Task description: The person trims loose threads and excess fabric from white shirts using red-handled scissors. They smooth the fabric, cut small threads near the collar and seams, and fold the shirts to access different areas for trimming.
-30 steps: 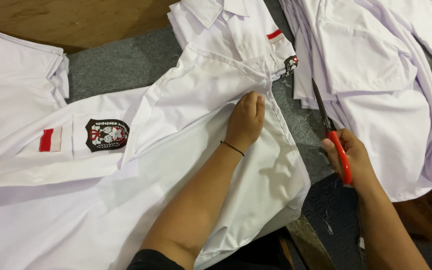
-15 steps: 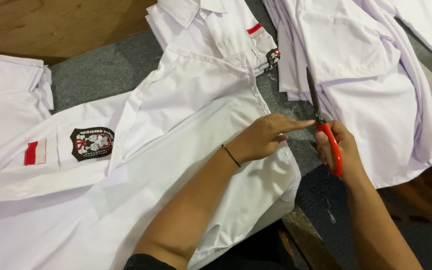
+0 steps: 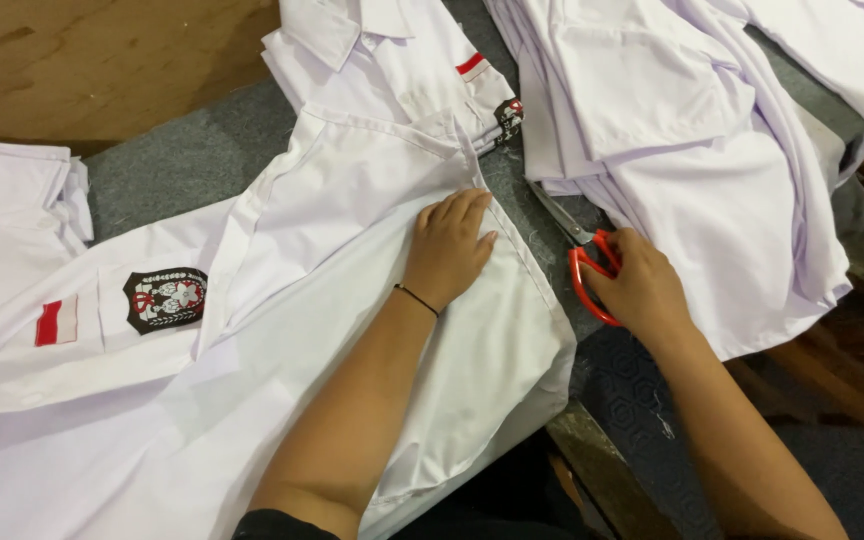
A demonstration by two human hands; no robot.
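Head view. The left hand (image 3: 449, 245) lay palm down on the white shirt (image 3: 352, 300), near the shirt's right edge and just below its collar area. Its fingers were extended and held together, flat on the cloth, gripping nothing. A thin dark band (image 3: 416, 299) circled the left wrist.

The right hand (image 3: 642, 285) rested just beside the shirt's edge, on the grey cloth (image 3: 182, 160) that covered the table. Its fingers were closed round the red handles of the scissors (image 3: 580, 255). The metal blades pointed up and to the left, away from the hand, and lay in the gap between the shirt and the stack (image 3: 692, 150) of folded white shirts to the right. Whether the blades were apart or closed could not be told.

The shirt was spread open across the centre and left of the view. A dark badge (image 3: 164, 298) and a red-and-white patch (image 3: 57, 322) sat on its left part, well apart from both hands. A second folded shirt (image 3: 392, 60) with a collar lay above it, touching its upper edge. Bare wood (image 3: 102, 70) showed at the upper left. The wooden table edge (image 3: 592, 460) showed below the right forearm.
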